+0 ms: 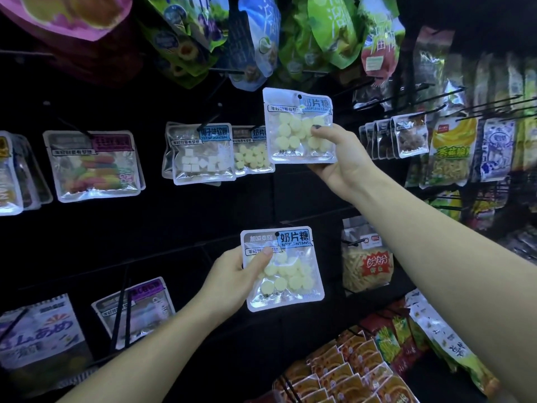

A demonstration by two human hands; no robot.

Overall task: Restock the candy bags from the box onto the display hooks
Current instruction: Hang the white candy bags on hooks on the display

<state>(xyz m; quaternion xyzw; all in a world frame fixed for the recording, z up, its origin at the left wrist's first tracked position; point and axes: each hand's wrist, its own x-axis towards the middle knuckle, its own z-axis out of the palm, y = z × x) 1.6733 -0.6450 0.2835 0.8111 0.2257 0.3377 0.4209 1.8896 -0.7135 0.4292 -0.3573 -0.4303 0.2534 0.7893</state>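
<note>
Head camera showed my right hand pinching a milk candy bag up high, nearest the hook row, with its punched hole at the top. My left hand gripped a second milk candy bag lower down. Both bags were flat, shiny, crinkly plastic with round pale candies inside. I could not see the box.

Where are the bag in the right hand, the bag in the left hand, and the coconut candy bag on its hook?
Upper milk candy bag [293, 132], head view, on its clear window.
Lower milk candy bag [290, 274], head view, on its clear window.
Coconut candy bag [203, 161], head view, on the white cubes.
</note>
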